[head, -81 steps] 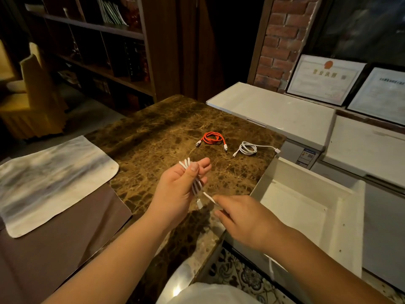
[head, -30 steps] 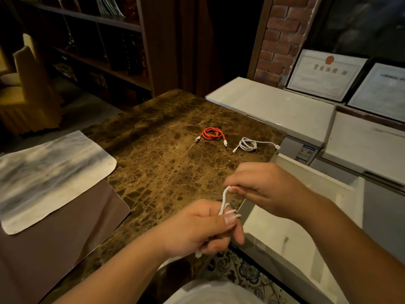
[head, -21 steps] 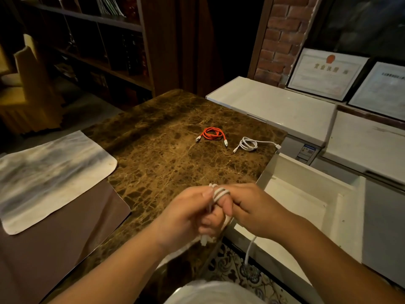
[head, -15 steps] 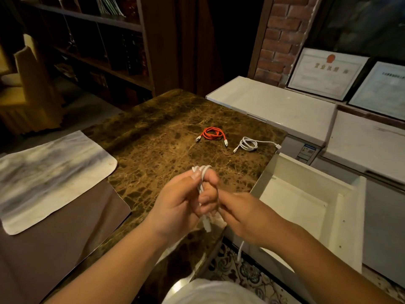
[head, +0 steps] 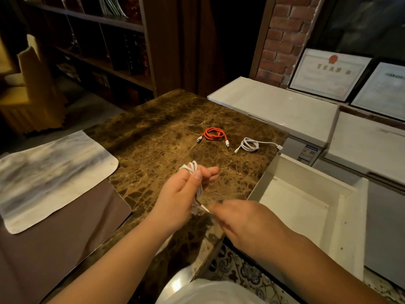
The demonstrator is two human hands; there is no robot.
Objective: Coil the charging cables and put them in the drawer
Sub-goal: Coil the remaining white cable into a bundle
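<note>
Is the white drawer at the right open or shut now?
Open. The drawer is pulled out beside the table, and its white inside shows with no cable in it.

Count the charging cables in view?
3. A white cable held in the left hand; an orange cable and another white cable lie coiled on the marble table. The drawer shows none.

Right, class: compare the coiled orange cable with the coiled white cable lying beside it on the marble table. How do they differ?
The coiled orange cable is bright orange; the coiled white cable is white. The orange one keeps both ends close to its coil, while the white one trails one end toward the table edge. The orange one lies farther from the open white drawer. Both lie loosely coiled on the brown marble table.
</note>
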